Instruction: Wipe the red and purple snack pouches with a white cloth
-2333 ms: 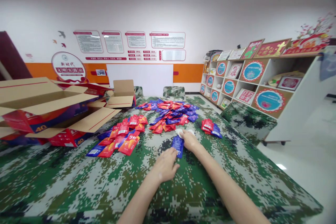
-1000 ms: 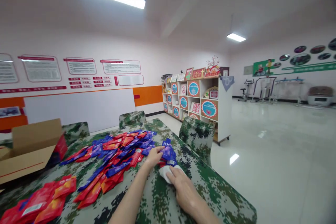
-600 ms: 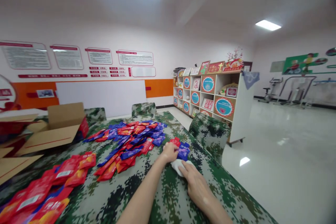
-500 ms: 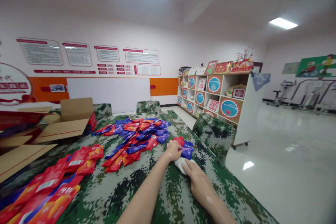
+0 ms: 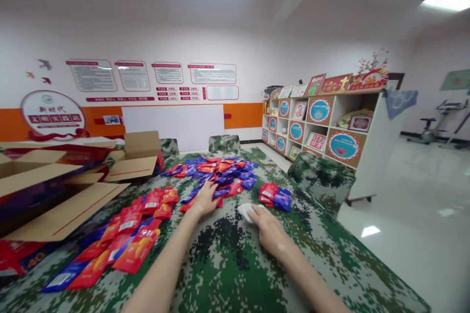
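My left hand [image 5: 206, 199] reaches to the near edge of a heap of red and blue packets [image 5: 227, 171], its fingers apart and touching the heap, with no packet visibly gripped. White cloth [image 5: 245, 212], crumpled and perhaps a tissue, is pinched in my right hand [image 5: 263, 222] just above the table. Beyond the right hand lies a small group of red and blue packets [image 5: 275, 196]. On the left, larger red and blue packets [image 5: 127, 234] overlap in a long spread.
Camouflage cloth covers the table [image 5: 235, 264]. Open cardboard boxes [image 5: 135, 159] crowd its left side. Chairs with matching covers, one of them a chair [image 5: 319, 181] at the right edge, stand around it. A white shelf unit [image 5: 370, 132] stands farther right.
My left hand has left the small packet group and moved left to the big heap. The right hand, still holding the white cloth, has drawn back from that group. The view has turned left.
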### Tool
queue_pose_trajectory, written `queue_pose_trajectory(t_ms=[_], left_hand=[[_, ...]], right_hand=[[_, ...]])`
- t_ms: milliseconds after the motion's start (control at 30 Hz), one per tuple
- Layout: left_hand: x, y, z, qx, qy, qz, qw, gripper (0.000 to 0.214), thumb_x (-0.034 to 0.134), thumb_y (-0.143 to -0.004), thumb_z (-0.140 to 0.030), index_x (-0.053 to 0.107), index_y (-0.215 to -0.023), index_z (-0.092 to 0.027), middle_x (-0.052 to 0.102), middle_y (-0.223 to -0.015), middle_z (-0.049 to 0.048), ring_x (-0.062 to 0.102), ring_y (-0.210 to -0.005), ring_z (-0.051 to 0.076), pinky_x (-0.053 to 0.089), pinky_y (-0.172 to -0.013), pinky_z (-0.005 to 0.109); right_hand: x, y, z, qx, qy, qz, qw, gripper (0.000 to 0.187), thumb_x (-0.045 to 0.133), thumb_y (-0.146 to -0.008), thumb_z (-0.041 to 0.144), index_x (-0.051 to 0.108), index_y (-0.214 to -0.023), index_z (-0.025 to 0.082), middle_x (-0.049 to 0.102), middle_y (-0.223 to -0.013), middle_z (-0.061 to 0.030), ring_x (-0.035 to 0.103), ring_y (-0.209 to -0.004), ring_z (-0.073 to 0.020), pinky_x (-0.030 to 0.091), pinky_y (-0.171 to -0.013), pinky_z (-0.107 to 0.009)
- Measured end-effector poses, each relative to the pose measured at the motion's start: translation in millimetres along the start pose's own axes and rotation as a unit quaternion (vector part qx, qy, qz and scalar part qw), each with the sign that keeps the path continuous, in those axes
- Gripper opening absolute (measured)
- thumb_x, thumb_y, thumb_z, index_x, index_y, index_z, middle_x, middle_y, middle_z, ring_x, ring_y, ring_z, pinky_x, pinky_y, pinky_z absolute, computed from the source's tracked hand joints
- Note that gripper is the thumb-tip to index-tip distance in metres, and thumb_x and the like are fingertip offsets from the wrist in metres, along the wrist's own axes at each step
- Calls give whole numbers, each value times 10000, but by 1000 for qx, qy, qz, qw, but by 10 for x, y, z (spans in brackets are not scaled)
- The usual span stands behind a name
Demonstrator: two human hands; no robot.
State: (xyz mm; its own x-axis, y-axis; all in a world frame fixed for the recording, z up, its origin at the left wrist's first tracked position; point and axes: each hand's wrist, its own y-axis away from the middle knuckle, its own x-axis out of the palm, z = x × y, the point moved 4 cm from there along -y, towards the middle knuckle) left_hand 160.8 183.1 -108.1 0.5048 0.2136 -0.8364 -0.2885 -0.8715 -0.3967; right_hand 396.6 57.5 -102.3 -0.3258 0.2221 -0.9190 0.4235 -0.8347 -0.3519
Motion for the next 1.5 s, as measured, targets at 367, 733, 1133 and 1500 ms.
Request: queue_pose_trajectory(t_ms=[367,733,1133,1500], left_hand=[[-183,351,87,26,-89,21,995,451,525,-708,-33,564,-1115,-222,538,-1107,57,490,-1075,209,377,-936,320],[-556,1222,-436,96,-104,-6,990,398,433,-819,-121,466,-1205,-215,526,-1146,82,467,-1086,240,376,-950,364],[-303,1898,-671,94,-79,48,991,570,469,-803,-133,337,-1348,-234,428,-1338,92,388,-1225,258,341,-1008,426],[-180,2155,-522,96,-21,111,989,512,405,-918,-345,277,-1404,-250,342,-1445,65,312,-1324,216,241,-1104,406]], right_hand=[[412,-211,362,18,-16,49,998,576,456,-638,13,555,-1173,201,498,-1304,-93,464,-1123,-233,350,-951,-319],[394,-207,320,37,-13,44,998,580,436,-670,0,569,-1203,188,508,-1308,-107,454,-1180,-236,331,-962,-316],[439,-82,361,47,-4,45,998,579,405,-711,-8,540,-1249,157,479,-1346,-120,460,-1181,-232,310,-991,-319],[506,-59,348,33,2,29,999,569,382,-732,-3,527,-1257,161,477,-1341,-113,448,-1181,-223,306,-991,-313]])
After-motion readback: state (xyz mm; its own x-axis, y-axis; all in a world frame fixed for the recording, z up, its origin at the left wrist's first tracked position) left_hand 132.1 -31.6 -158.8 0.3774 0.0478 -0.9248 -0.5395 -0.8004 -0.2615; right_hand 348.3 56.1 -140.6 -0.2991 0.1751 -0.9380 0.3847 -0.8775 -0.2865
